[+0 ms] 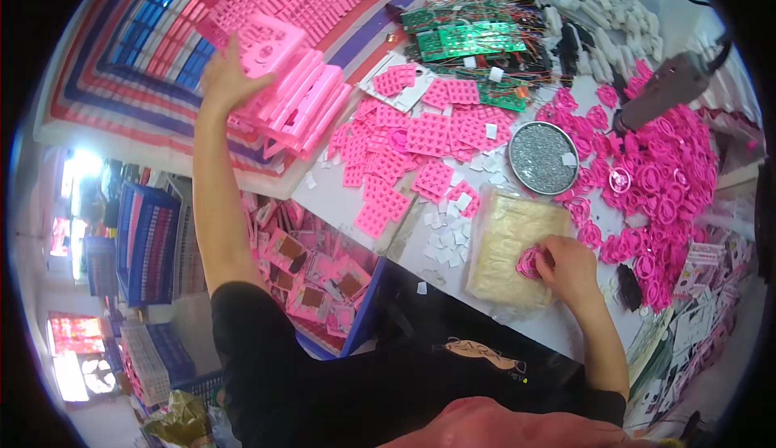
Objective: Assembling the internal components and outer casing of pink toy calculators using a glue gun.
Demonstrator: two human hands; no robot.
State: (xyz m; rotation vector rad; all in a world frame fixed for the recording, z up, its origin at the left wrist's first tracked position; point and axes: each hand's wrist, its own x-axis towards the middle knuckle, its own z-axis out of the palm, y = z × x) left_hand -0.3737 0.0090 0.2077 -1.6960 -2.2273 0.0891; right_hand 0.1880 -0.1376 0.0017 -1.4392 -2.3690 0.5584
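Note:
My left hand reaches far out to the left and grips a pink plastic case at the top of a stack of pink cases. My right hand rests on a beige pad near the table's front edge. Its fingers press on a pink plastic ring part lying on that pad. Flat pink button mats lie spread between the two hands.
A round metal tin of small screws stands behind the pad. A heap of pink ring parts fills the right side, with a grey power tool above it. Green circuit boards lie at the back. A blue crate of pink packets sits below the table.

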